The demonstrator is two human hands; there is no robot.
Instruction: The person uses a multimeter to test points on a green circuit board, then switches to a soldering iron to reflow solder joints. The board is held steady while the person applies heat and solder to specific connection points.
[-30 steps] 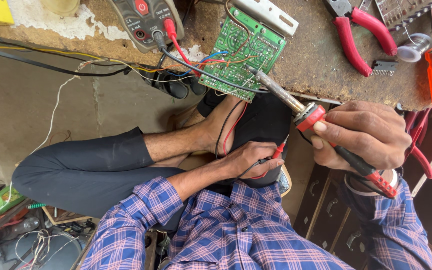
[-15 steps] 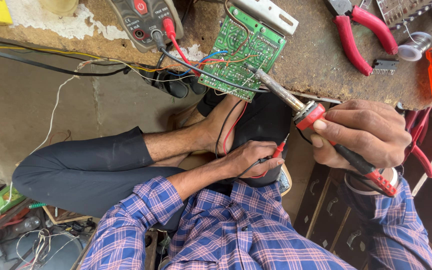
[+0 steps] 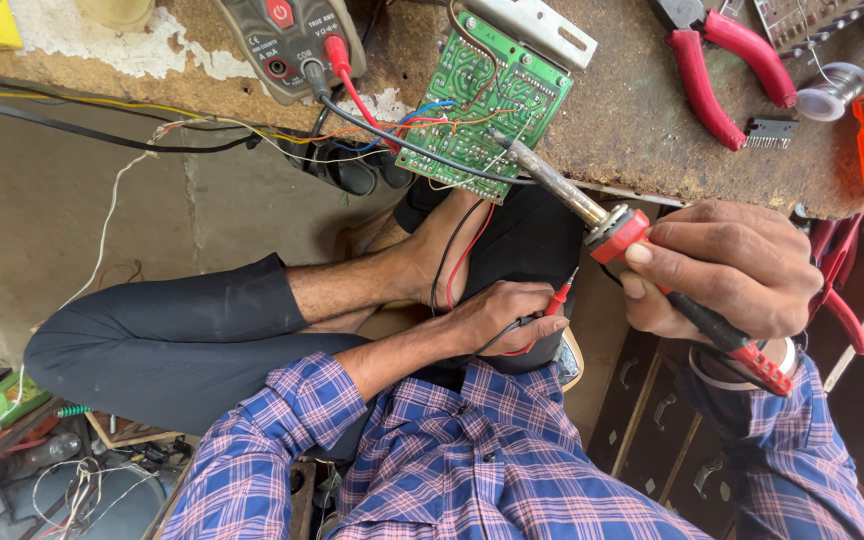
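where the rusty bench (image 3: 642, 110) ends (edge chipped), concrete floor (image 3: 72, 230) shows.

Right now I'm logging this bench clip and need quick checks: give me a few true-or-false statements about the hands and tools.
1. The right hand grips a soldering iron. True.
2. The iron's tip rests on a blue circuit board. False: the circuit board is green.
3. The left hand holds a red meter probe. True.
4. The red-handled pliers are in the left hand. False: they lie on the workbench.
5. The multimeter sits on the person's lap. False: it is on the workbench.
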